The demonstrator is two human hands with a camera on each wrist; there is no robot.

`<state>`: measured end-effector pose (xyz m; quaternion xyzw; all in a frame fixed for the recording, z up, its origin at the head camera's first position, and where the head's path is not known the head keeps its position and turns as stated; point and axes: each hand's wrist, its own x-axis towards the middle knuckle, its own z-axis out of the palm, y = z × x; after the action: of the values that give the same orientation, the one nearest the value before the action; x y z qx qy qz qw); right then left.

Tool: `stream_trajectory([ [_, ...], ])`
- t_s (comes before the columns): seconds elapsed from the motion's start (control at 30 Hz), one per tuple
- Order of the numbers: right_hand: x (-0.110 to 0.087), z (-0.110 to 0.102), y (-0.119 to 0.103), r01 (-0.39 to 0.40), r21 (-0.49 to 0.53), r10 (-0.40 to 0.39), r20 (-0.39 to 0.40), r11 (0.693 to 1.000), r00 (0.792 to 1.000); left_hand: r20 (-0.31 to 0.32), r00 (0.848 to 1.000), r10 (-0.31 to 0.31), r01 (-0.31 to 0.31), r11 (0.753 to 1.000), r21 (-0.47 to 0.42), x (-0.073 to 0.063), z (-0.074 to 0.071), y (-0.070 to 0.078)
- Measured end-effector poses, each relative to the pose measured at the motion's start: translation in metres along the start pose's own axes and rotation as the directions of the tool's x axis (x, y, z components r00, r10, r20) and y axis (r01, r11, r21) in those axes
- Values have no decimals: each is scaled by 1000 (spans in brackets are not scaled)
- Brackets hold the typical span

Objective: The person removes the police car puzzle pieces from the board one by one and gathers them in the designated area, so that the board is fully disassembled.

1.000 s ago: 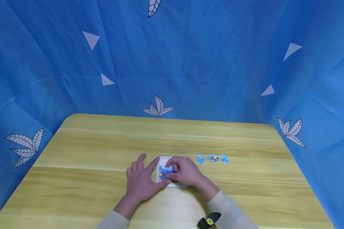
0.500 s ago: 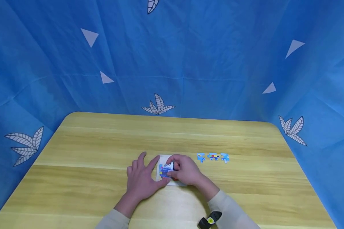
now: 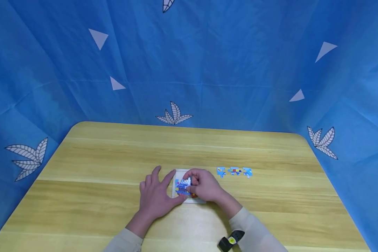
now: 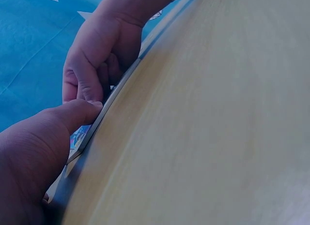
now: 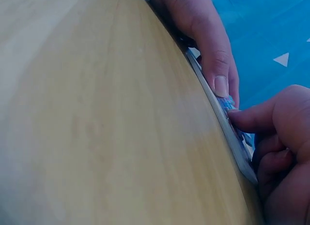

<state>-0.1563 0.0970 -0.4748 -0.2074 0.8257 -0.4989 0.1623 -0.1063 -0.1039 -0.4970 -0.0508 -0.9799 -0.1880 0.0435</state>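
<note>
Right hand [image 3: 206, 185] being shifted slightly rightward, puzzle piece [image 3: 185, 181] being pinched by its fingertips over white tray [image 3: 196, 201], tray edges being touched by spread-fingered left hand [image 3: 155, 196], three loose pieces [image 3: 235, 171] lying rightward.

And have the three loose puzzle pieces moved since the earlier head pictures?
No. Against the far edge of the table, the loose puzzle pieces keep their place; the whole view has shifted slightly.

Legible lettering, numerals or brands: none; one yellow label [image 3: 232, 240] on the black wristband [image 3: 224, 244], marking too small to read; printed puzzle pieces [image 3: 235, 171] on the tabletop [image 3: 113, 157] and partial picture [image 3: 181, 188] in the white frame [image 3: 195, 201], print too small to decipher.
</note>
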Motion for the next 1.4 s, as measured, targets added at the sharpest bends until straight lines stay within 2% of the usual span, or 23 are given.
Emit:
stream_trajectory([
  [0.3,1,3,6,23,-26,-24,-33,999,999,-5,1000,6,-6,1000,4,0,0,-1],
  [0.87,0,2,4,28,5,-28,-53,1000,998,-2,1000,-6,6,1000,-5,1,-1,-1],
  [1.07,4,-1,3,21,-28,-21,3,999,1000,1,1000,-6,6,1000,-9,1,-1,-1],
  [1.2,8,-3,1,-21,-26,22,57,999,998,8,1000,-8,8,1000,-10,0,-1,0],
  [1.4,10,-3,-2,-75,-20,77,81,997,994,0,1000,-8,8,1000,-19,0,-1,-1],
])
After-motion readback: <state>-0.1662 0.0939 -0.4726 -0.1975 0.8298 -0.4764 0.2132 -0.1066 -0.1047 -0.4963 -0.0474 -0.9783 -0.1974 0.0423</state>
